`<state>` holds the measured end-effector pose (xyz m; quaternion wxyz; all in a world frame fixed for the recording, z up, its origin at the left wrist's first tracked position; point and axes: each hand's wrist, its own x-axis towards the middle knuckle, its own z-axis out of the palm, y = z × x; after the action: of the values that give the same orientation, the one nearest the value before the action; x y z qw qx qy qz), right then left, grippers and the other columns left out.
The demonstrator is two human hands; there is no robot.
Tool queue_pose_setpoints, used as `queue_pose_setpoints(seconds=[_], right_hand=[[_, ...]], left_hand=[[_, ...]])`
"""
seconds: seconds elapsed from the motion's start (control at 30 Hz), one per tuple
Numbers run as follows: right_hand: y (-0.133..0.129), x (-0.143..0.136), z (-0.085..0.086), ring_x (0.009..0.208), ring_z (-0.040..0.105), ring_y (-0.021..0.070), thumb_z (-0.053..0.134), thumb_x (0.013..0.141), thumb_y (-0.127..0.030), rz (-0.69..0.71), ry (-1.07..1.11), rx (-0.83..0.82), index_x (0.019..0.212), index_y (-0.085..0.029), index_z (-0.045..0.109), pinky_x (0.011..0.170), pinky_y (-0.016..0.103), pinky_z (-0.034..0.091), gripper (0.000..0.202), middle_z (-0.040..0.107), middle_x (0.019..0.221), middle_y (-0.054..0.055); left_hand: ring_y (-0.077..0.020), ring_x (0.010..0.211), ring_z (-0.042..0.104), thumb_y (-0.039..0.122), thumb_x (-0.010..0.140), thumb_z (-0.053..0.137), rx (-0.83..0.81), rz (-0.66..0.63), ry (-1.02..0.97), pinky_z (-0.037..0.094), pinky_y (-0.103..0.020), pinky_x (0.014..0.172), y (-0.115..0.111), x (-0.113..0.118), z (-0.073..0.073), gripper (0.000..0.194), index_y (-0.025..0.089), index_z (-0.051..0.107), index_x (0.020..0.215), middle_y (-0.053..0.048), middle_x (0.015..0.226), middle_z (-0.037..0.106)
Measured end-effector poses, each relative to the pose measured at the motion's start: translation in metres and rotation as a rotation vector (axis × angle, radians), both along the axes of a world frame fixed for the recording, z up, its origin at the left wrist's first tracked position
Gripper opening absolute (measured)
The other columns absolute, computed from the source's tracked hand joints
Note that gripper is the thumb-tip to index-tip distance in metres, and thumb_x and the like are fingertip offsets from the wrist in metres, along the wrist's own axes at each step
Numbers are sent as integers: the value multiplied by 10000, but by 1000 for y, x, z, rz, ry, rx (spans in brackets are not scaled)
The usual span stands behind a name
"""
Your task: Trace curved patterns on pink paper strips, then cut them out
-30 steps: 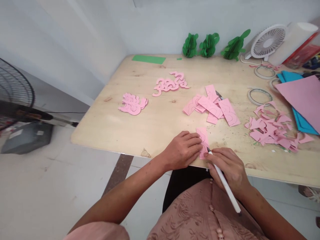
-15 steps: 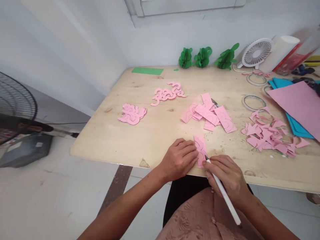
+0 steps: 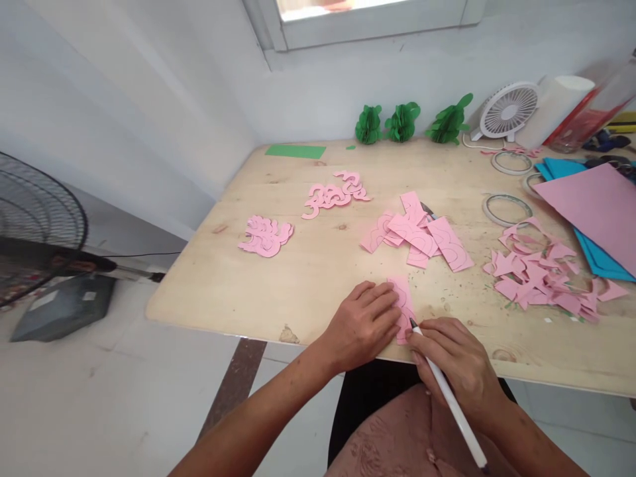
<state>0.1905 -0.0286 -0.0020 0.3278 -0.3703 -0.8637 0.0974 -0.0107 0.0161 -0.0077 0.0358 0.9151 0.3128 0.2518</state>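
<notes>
strip of narrow pink paper with drawn curves (image 3: 405, 306), head view: just inside near edge of pale wooden table (image 3: 213, 291), under left hand (image 3: 362, 328), nearly flat, gripping nothing. right hand (image 3: 460, 364) curled round slim white pen (image 3: 450, 397), tip at strip's edge. risks: paper creep from weak pressing; stray mark on table from tip skidding off.

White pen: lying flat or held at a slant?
Held at a slant: the white pen is in the right-hand grip, sloping from its dark tip at the pink strip toward the picture's bottom edge.
</notes>
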Motion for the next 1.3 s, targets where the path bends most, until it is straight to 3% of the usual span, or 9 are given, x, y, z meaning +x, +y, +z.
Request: queue_pose_setpoints(seconds=[0.37,0.53,0.63,0.8,0.87,0.97,1.07,1.3], right_hand=[[0,0,3,819,655,204,526,840,-71,-5,50,-68,1019,-203,631,762,368,518,246,711,825,54],[9,5,12,821,648,186,492,911,-226,-129,270,-375,993,-223,644,708,293,523,173,690,872,46],[23,5,17,739,627,174,389,960,-318,-232,399,-536,946,-225,674,668,276,510,301,649,751,26],[49,-7,21,634,610,152,496,890,-286,-302,482,-705,1118,-212,599,602,262,504,261,661,700,0],[58,-13,23,617,621,151,537,847,-268,-317,509,-745,1040,-200,604,549,246,493,215,671,691,3],[66,-20,27,633,637,158,606,780,-259,-319,493,-729,870,-197,636,545,245,503,113,683,711,15],[72,-24,26,621,622,147,576,793,-258,-316,471,-675,793,-207,636,542,241,506,79,665,696,7],[75,-29,12,599,577,130,552,835,-246,-342,438,-568,847,-209,610,502,229,472,69,635,705,3]], left_hand=[[-234,1149,572,195,890,506,-8,-8,6,466,-380,915,1,0,0,117,159,616,907,-92,1053,669],[-236,1146,569,204,900,497,-4,-3,14,455,-378,922,0,-1,0,122,151,606,917,-96,1065,662],[-239,1160,558,214,908,493,-12,-5,27,449,-377,929,0,-1,0,141,137,600,958,-101,1077,654],[-245,1185,544,203,910,478,-23,-2,28,451,-383,929,0,-2,0,145,139,598,960,-123,1166,626],[-246,1194,539,202,908,476,-22,3,28,455,-386,928,0,-3,0,148,142,599,965,-134,1221,604],[-245,1192,543,208,906,489,-24,10,25,457,-388,933,-1,-2,-1,151,137,601,979,-133,1206,615],[-246,1187,549,213,908,493,-23,17,18,459,-391,937,-1,-2,-1,158,134,602,991,-136,1175,631],[-248,1184,554,205,902,503,-18,18,14,477,-389,931,0,-3,0,149,133,607,981,-150,1147,647]])
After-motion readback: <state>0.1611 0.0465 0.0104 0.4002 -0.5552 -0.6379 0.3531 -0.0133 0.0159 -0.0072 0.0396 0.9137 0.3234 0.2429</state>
